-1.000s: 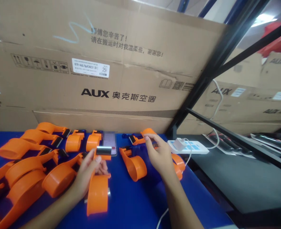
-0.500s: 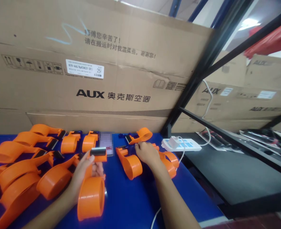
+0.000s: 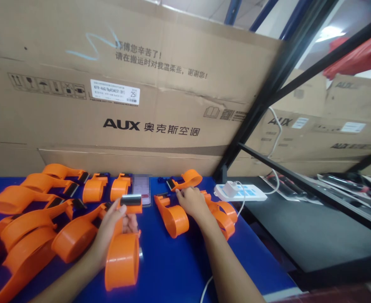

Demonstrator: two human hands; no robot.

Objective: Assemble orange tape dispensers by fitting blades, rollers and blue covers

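Note:
My left hand (image 3: 117, 221) is closed around the handle of an orange tape dispenser (image 3: 122, 261), held just above the table with its ring hanging toward me. At its upper end is a dark, shiny roller or plate (image 3: 131, 200). My right hand (image 3: 192, 201) reaches down with curled fingers between two other dispensers: one lying behind it (image 3: 192, 178) and one in front to the left (image 3: 176, 221). Its fingertips are partly hidden, and whatever they grip cannot be made out. More orange rings (image 3: 225, 223) lie to the right under my wrist.
Several orange tape dispensers (image 3: 75, 239) crowd the left side of the blue table (image 3: 169, 269). A phone (image 3: 142, 187) lies at the back. A white power strip (image 3: 239, 192) with a plugged-in charger and cable sits at the right edge. Cardboard boxes (image 3: 160, 92) and a black frame (image 3: 258, 105) stand behind.
My right hand has come down and slightly left from above the rear dispenser, its fingers curling among the dispensers. My left hand keeps holding the tape dispenser. The view has shifted slightly.

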